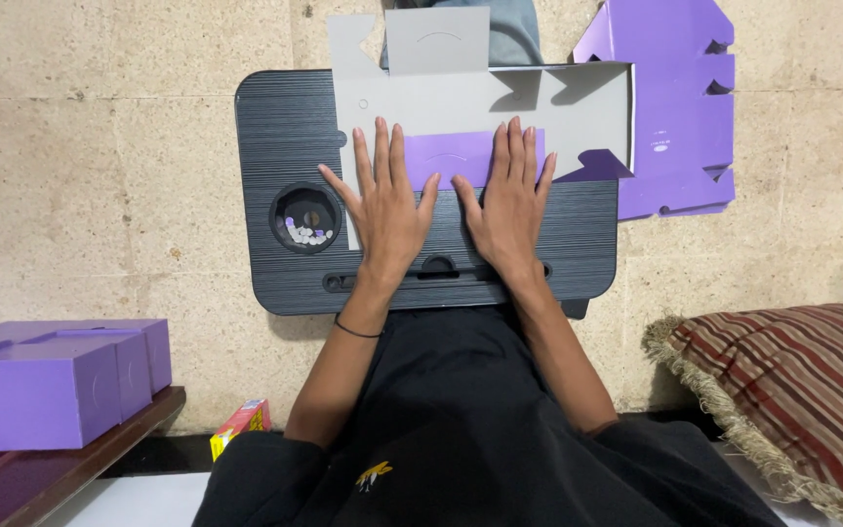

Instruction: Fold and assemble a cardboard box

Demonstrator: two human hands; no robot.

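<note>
Fingers (382, 156) of the left hand (387, 210) lie flat and slightly spread, palm down, gripping nothing; they press on a flat, unfolded cardboard box blank (480, 112), grey on its upper face. The fingers of the right hand (509, 200) are flat too, held closer together, the thumb angled out toward the left thumb, also clamped on nothing. Between and under the fingertips of both hands sits a purple flap (451, 156) of the blank, folded over so that its coloured side shows; both hands rest on its ends. A thin dark band circles the left wrist.

The blank lies across the far half of a small black ribbed lap table (285, 127), its grey tabs reaching past the table's far edge. In the table's left side is a round cup hole (306, 219) holding small pale bits, probably coins or tokens, though they are too small to tell. A slot runs along the near edge just under the wrists.

On the stone floor beyond the table's right end lies another flat purple blank (680, 107), well apart from the hands. At lower left, finished purple boxes (51, 385) stand on a dark wooden ledge, with a small red and yellow carton (239, 425) beside it. A striped fringed cushion (792, 390) lies at lower right.
</note>
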